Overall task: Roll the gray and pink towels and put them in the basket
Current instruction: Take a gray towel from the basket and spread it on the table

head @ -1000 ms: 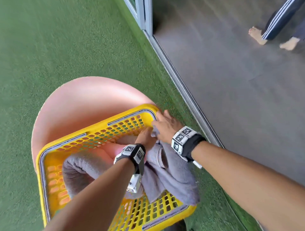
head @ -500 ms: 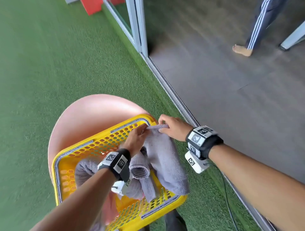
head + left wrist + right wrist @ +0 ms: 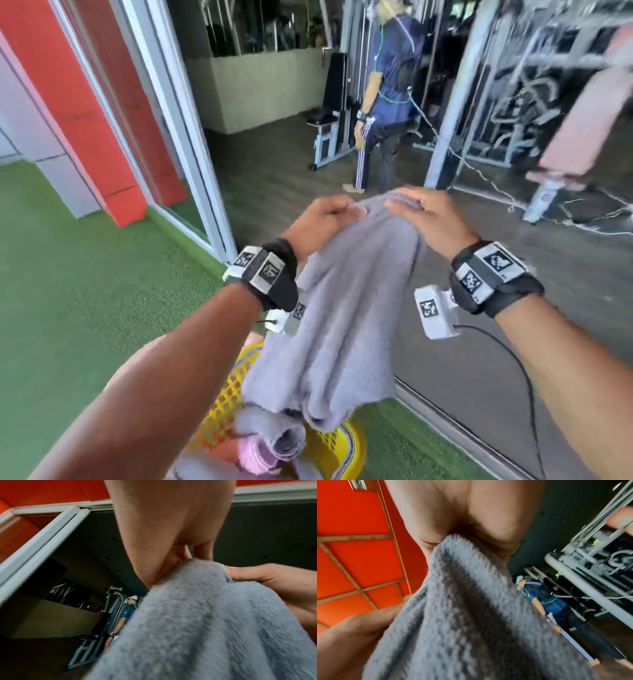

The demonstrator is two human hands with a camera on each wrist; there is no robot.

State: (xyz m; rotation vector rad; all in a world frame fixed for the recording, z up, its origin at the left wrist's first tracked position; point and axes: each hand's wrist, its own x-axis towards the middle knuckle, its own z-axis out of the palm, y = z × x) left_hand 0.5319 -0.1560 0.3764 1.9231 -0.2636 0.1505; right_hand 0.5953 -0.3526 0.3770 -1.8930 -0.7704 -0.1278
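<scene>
A gray towel (image 3: 346, 315) hangs unrolled in the air, held up by its top edge. My left hand (image 3: 325, 219) pinches that edge on the left and my right hand (image 3: 421, 216) grips it on the right, the two close together. The same gray towel (image 3: 197, 628) fills the left wrist view, and the gray towel (image 3: 462, 615) hangs from my palm in the right wrist view. Below, the yellow basket (image 3: 226, 404) holds a rolled gray towel (image 3: 281, 438) and a pink towel (image 3: 253, 455). The hanging towel's lower end drapes over the basket.
Green turf (image 3: 85, 308) lies to the left, and a sliding door frame (image 3: 191, 154) divides it from a dark gym floor (image 3: 274, 178). Another person (image 3: 387, 102) stands by gym machines (image 3: 507, 102) farther in. A red wall (image 3: 85, 102) rises at the left.
Both hands have lifted the gray towel high out of the basket, so it now hangs down. My head has tilted up, bringing the gym interior into view.
</scene>
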